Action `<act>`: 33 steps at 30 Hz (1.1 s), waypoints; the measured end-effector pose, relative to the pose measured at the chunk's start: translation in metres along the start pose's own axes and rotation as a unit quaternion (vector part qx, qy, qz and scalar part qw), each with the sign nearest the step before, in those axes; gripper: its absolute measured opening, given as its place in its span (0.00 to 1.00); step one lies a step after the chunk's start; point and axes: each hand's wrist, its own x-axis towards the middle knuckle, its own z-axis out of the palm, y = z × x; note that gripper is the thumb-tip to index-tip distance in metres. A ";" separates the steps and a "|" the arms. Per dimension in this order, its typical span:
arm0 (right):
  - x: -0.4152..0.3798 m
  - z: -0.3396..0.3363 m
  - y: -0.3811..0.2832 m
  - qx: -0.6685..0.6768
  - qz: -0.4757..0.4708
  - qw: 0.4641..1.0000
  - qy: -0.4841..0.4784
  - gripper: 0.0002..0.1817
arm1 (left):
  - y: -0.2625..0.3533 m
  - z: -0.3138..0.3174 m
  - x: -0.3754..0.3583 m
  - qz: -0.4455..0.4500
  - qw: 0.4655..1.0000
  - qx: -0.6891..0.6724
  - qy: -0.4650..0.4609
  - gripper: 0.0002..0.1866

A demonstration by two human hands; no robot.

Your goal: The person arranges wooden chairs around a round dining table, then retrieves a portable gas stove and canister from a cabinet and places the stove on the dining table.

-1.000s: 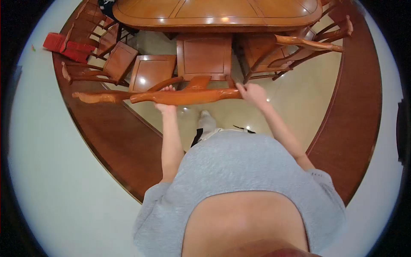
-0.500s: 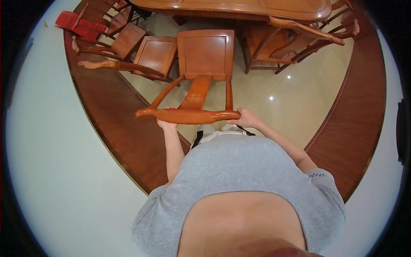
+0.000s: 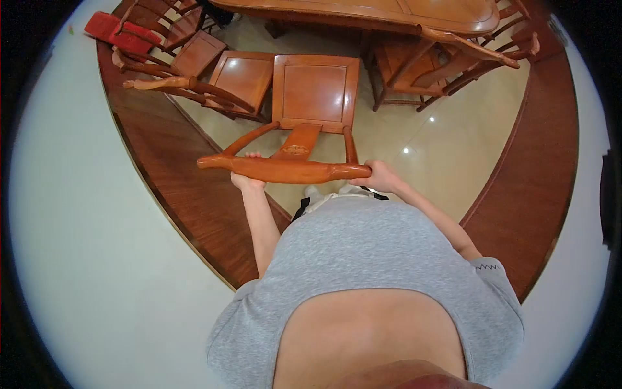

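Both my hands grip the top rail of a brown wooden chair [image 3: 315, 91], whose back faces me and whose seat points away. My left hand [image 3: 248, 180] wraps the rail left of its middle, fingertips showing above it. At the rail's right end, my right hand [image 3: 382, 176] is closed round the wood. A flat back slat [image 3: 299, 139] with a carved round mark joins the rail to the seat. The chair's legs are hidden beneath the seat.
Beyond the chair stands a large wooden table [image 3: 363, 14]. A similar chair [image 3: 241, 79] sits close on the left, another chair [image 3: 421, 68] on the right. A red item [image 3: 120, 32] lies far left. Shiny tiles [image 3: 414, 139] cover the floor between dark wood borders.
The chair's top rail has risen slightly and looks larger, while its seat has shifted a little toward me. Both hands have moved with the rail and keep their hold.
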 end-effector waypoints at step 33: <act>-0.023 -0.042 -0.012 0.070 0.035 0.996 -0.052 0.32 | 0.007 0.055 -0.030 0.067 0.993 0.095 0.004 0.26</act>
